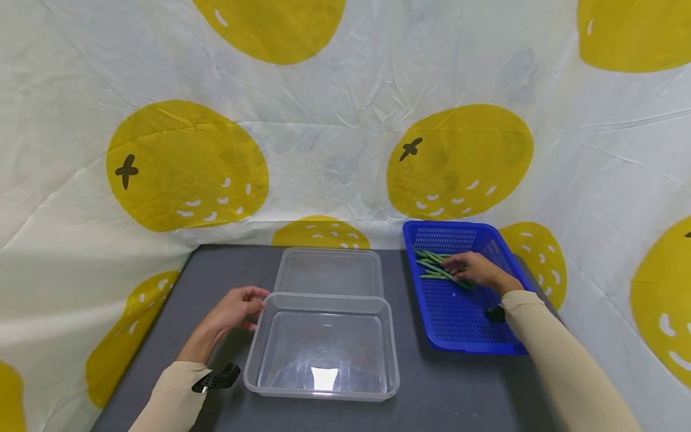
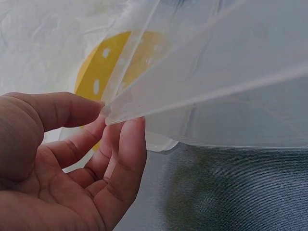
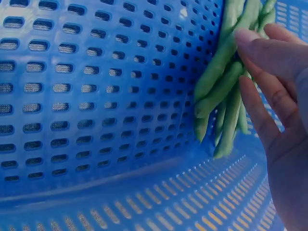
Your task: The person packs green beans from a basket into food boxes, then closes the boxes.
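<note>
Beans (image 3: 216,67) touch right hand (image 1: 475,270) — left hand (image 1: 232,310) pinches container (image 1: 329,305).

Basket (image 1: 448,327) and container (image 1: 324,305) open upward; their walls (image 1: 495,249) obstruct.

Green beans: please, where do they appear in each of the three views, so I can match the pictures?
Head: right of the middle, in the blue basket, by the fingers of the right hand; the green beans are partly covered.
Left wrist: not in this picture.
Right wrist: upper right, running down from the top edge, partly behind the right hand.
Shared landmark: the blue basket, in the head and right wrist views only.
</note>
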Demonstrator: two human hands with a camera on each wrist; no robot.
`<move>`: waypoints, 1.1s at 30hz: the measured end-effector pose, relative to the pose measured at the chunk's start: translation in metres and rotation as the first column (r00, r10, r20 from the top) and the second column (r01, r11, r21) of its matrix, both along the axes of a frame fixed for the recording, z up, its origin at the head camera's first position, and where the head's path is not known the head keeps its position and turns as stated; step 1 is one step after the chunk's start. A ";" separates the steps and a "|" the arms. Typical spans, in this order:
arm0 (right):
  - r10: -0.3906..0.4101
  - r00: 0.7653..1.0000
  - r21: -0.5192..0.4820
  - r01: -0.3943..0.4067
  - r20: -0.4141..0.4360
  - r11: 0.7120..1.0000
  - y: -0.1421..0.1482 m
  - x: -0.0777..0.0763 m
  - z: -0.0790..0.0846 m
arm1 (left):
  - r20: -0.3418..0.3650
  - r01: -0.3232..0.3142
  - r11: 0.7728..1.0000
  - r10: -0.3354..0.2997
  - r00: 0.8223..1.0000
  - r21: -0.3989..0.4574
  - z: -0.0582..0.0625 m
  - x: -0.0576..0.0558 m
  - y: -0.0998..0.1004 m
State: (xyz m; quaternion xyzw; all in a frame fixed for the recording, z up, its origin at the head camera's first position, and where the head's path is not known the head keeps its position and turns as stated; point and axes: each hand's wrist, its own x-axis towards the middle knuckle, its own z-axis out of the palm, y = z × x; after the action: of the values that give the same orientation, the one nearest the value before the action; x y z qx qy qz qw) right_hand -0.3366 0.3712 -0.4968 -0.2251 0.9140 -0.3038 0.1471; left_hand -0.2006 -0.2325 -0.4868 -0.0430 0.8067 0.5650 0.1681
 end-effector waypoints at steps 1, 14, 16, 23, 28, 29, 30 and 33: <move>0.000 1.000 0.009 0.000 -0.009 1.000 -0.001 0.000 0.000 | -0.001 0.002 1.000 -0.002 1.000 -0.002 0.000 -0.001 0.000; -0.005 0.996 0.112 0.014 -0.085 0.994 -0.006 -0.001 0.003 | -0.006 0.010 1.000 -0.010 1.000 0.010 -0.002 -0.002 0.000; -0.020 0.997 0.099 0.028 -0.076 0.995 -0.004 0.000 0.003 | -0.005 0.008 1.000 -0.008 1.000 0.012 -0.002 -0.002 0.000; -0.053 0.998 0.017 0.053 -0.036 0.998 0.001 0.007 0.020 | -0.001 0.003 1.000 -0.003 1.000 0.018 -0.002 -0.002 0.000; -0.050 0.999 -0.040 0.050 -0.012 0.998 -0.002 0.012 0.035 | 0.005 0.007 1.000 -0.008 1.000 0.019 0.000 -0.001 -0.001; -0.054 0.999 -0.047 0.053 -0.006 0.997 -0.003 0.013 0.037 | 0.005 0.008 1.000 -0.009 1.000 0.021 0.000 -0.001 -0.001; -0.052 0.999 -0.053 0.052 -0.005 0.997 -0.003 0.013 0.040 | 0.006 0.010 1.000 -0.010 1.000 0.023 0.000 -0.002 -0.001; -0.069 0.998 -0.062 0.069 0.000 0.996 -0.004 0.016 0.047 | 0.003 0.013 1.000 -0.013 1.000 0.021 0.001 -0.004 0.000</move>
State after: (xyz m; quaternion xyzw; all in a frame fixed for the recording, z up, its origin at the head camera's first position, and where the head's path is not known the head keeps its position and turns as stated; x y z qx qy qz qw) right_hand -0.3208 0.3674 -0.4499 -0.1982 0.9115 -0.3367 0.1287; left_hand -0.2041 -0.2324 -0.4857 -0.0370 0.8008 0.5722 0.1731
